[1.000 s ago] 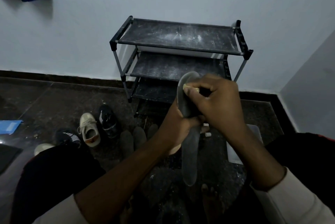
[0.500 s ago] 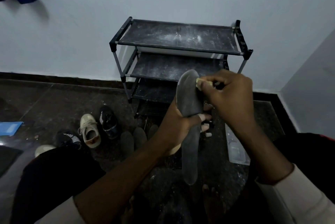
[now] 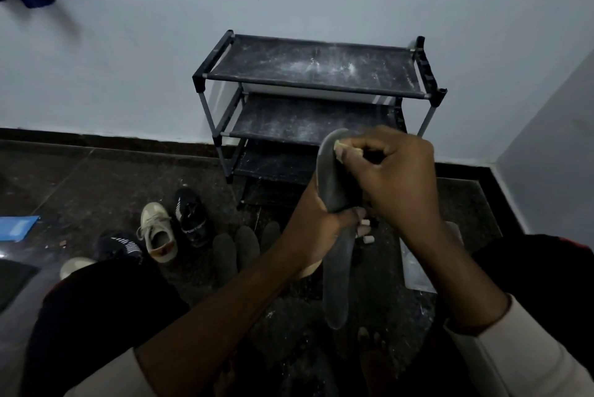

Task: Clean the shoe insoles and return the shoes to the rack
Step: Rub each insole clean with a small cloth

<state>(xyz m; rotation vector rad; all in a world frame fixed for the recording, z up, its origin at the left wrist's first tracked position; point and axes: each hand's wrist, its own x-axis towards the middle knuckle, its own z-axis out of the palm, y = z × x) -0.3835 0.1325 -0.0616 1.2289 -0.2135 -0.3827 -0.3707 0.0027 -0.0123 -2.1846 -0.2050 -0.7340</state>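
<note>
Right hand (image 3: 395, 178), pinching pale eraser-like block (image 3: 342, 146), back at insole (image 3: 331, 178) toe edge, front of shoe rack (image 3: 308, 69). Left hand (image 3: 321, 220) grips insole middle. Judged: scrubbing mid-stroke, racking far off.

left hand (image 3: 321, 220): wrapping its fingers round the middle of the insole (image 3: 334, 287), holding it upright
right hand (image 3: 395, 178): curling tight just at 1 o'clock of the left one, fingertips pinching a small pale bit (image 3: 345, 147) at its 10 o'clock edge
left forearm: stretching in from 7 o'clock, bare, pale sleeve bunching near the elbow
right forearm: angling in from 5 o'clock, pale cuff sitting partway up
</note>
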